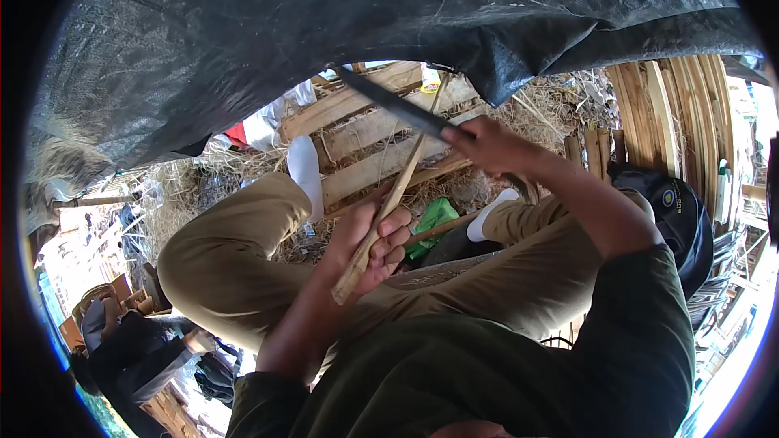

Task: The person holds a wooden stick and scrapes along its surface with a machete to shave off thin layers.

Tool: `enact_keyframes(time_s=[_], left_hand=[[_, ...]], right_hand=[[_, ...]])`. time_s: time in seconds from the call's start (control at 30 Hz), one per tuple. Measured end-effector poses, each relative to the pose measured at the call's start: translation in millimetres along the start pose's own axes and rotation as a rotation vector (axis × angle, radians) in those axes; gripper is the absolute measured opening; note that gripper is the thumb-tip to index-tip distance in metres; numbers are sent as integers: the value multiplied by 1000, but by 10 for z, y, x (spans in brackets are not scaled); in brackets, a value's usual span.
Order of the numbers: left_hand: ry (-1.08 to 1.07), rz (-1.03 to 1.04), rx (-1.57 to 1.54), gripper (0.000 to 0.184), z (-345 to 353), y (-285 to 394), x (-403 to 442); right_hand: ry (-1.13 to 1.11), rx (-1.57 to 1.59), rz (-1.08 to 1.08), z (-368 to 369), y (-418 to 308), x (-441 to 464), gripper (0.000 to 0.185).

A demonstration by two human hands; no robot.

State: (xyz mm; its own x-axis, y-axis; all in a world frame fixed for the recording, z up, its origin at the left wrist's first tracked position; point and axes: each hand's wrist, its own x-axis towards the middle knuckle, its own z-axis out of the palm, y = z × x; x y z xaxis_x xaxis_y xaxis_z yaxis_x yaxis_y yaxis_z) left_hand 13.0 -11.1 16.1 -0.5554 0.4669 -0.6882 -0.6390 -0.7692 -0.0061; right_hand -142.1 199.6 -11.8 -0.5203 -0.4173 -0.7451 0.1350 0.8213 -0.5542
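My left hand [375,243] is closed round the lower part of a thin wooden stick [398,186], which slants up and away from me. In my right hand [495,146] is the handle of a long, dark-bladed machete [389,104]. Its blade points up to the left and crosses the stick near the stick's upper part; I cannot tell whether the two touch. Below the blade lies a slatted wooden pallet [357,186]. My fingers hide part of the machete's handle.
A black tarp [284,24] hangs low over the front. Wooden boards [677,113] stand at the right, with a black backpack [669,219] below. A green plastic bag [434,223] lies between my legs. Straw [544,118] covers the ground. Another person's dark sleeve [158,369] shows at lower left.
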Motion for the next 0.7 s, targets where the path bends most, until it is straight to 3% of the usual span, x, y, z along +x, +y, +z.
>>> enact_keyframes(time_s=[0.13,0.17,0.27,0.4,0.43,0.53,0.7], left_hand=[[23,-12,35,29,54,26,-24],[27,-4,19,29,61,8,-47],[19,3,18,30,95,24,-42],[30,6,49,30,88,38,-25],[42,3,57,30,99,34,-29],[35,7,24,29,97,2,-46],[-16,1,39,27,47,44,-5]], right_hand=[[40,57,19,257,-69,-110,46],[174,-51,-355,389,135,-43,53],[-31,-16,17,77,-45,-104,53],[116,70,196,113,-77,-49,54],[-24,92,85,204,-72,-62,55],[-53,50,-44,205,-171,-201,54],[94,77,170,151,-8,1,54]])
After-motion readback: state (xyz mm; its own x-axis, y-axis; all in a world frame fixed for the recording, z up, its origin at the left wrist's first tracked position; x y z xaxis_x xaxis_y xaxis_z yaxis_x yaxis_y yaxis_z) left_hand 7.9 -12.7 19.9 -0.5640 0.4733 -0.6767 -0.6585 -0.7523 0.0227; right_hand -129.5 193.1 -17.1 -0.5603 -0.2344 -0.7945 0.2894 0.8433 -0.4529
